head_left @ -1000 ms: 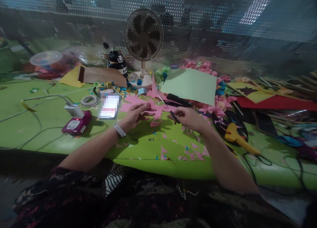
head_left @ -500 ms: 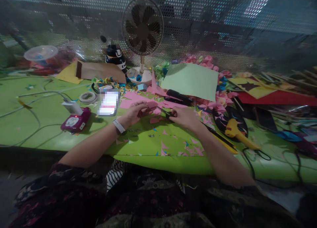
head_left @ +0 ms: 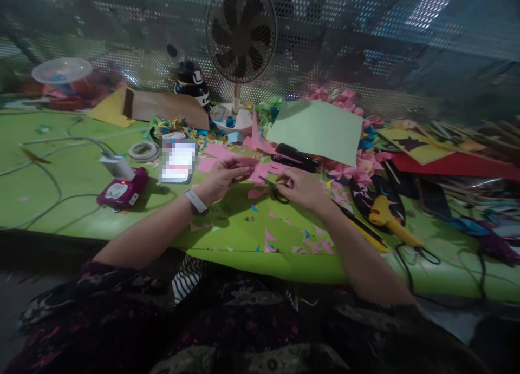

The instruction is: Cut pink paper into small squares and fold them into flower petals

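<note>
My left hand point(head_left: 222, 179), with a white band at its wrist, is closed in a pinch on a small piece of pink paper point(head_left: 247, 161). To its right, my right hand point(head_left: 299, 187) has its fingers at the handle of dark scissors point(head_left: 268, 182). The blades point left toward the pink paper but are apart from it. One handle loop shows below the fingers. Under and behind my hands lie pink paper sheets point(head_left: 211, 151). A black stapler point(head_left: 293, 157) lies just behind my right hand. Pink offcuts point(head_left: 268, 237) are strewn over the green tabletop point(head_left: 239, 230) in front.
A phone point(head_left: 177, 162), a tape roll point(head_left: 143, 151) and a magenta power adapter point(head_left: 124, 192) with cables are at left. Behind stand a fan point(head_left: 241, 35) and a dark bottle point(head_left: 190, 84). A pale green sheet point(head_left: 319, 129) covers pink paper pieces. A yellow glue gun point(head_left: 390, 220) lies right.
The pink paper in my left hand has lifted away from the scissors. My right fingers have loosened somewhat, so more of the scissors' handle shows. The whole view has shifted slightly.
</note>
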`<state>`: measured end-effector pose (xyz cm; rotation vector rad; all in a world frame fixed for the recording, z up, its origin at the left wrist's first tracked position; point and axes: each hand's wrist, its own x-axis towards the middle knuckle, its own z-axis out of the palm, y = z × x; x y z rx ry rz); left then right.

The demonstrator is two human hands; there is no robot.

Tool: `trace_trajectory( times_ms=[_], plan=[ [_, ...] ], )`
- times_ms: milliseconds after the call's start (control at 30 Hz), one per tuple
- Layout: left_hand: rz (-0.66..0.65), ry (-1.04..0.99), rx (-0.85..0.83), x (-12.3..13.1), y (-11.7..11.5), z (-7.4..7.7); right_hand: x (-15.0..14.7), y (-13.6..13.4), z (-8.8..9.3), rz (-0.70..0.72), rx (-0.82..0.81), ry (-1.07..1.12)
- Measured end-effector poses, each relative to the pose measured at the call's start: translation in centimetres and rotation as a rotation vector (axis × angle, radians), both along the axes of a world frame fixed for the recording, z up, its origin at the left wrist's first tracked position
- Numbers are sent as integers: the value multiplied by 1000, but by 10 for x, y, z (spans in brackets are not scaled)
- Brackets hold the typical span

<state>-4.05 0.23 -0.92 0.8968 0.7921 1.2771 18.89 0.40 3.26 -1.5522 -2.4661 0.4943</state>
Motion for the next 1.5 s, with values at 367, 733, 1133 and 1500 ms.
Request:
trace_trajectory(
  times_ms=[367,733,1133,1500],
  plan=[
    [81,115,127,-1,3,-1,-32,-2,-32,187,-46,95],
    [156,181,141,0,7,-11,-30,-4,-39,158,-159,229],
    [35,199,134,14,-12,-9,-30,-21,-13,-49,-177,939],
    [-71,149,47,21,-27,-1,-29,-19,-21,-36,-33,771]
  ],
)
